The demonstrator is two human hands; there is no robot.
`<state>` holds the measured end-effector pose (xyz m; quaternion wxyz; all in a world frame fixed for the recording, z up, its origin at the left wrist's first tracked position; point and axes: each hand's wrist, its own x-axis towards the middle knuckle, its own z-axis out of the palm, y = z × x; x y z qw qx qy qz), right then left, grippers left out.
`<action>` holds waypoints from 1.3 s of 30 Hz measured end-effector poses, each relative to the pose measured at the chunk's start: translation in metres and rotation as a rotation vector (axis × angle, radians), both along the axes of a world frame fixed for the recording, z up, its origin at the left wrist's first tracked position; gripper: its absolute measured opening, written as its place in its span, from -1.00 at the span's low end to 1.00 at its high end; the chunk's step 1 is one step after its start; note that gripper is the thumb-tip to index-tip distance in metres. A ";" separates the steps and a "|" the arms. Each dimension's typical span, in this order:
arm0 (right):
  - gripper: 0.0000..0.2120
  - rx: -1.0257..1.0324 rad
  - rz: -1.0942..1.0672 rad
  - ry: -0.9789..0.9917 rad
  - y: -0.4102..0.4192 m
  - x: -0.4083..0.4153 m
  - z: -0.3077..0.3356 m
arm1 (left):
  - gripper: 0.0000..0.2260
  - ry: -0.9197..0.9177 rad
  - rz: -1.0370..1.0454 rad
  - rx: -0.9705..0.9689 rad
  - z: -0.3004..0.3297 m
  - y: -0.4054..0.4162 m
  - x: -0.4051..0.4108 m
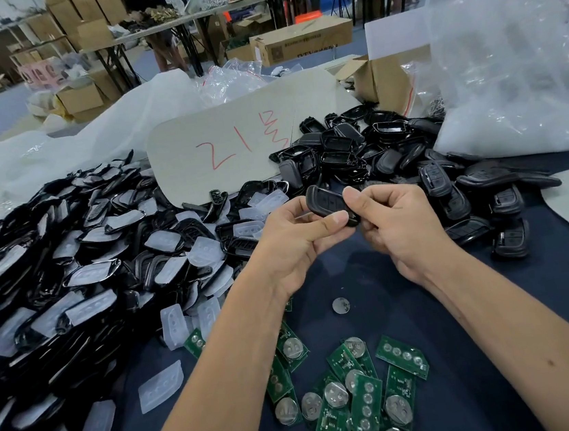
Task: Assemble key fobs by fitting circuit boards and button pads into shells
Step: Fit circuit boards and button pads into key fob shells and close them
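Key fob [331, 205] sits pinched shut between both thumbs, left hand [296, 239] and right hand [399, 228] closed around it above the circuit boards [352, 397] — this one looks nearly assembled. Finished fobs [506, 220] lie right of it, many shells [68, 277] and button pads [173, 325] left — plenty remaining

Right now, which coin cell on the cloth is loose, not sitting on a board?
The lone coin cell on bare blue cloth, just below the wrists. It lies apart from the green circuit boards; every other visible cell sits on or among those boards nearer the camera.
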<state>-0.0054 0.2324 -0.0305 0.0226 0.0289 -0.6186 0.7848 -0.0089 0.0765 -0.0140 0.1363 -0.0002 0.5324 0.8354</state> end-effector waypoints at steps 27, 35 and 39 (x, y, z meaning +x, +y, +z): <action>-0.86 0.271 -0.348 0.046 -0.019 0.010 -0.010 | -0.95 0.134 0.336 -0.555 -0.009 0.006 -0.002; -0.77 1.052 -0.281 0.437 -0.043 -0.027 0.006 | -0.90 0.126 0.435 -0.718 -0.012 -0.003 -0.008; -0.44 1.514 -0.021 0.444 -0.060 -0.065 0.014 | -0.82 0.135 0.495 -0.799 -0.010 -0.010 -0.011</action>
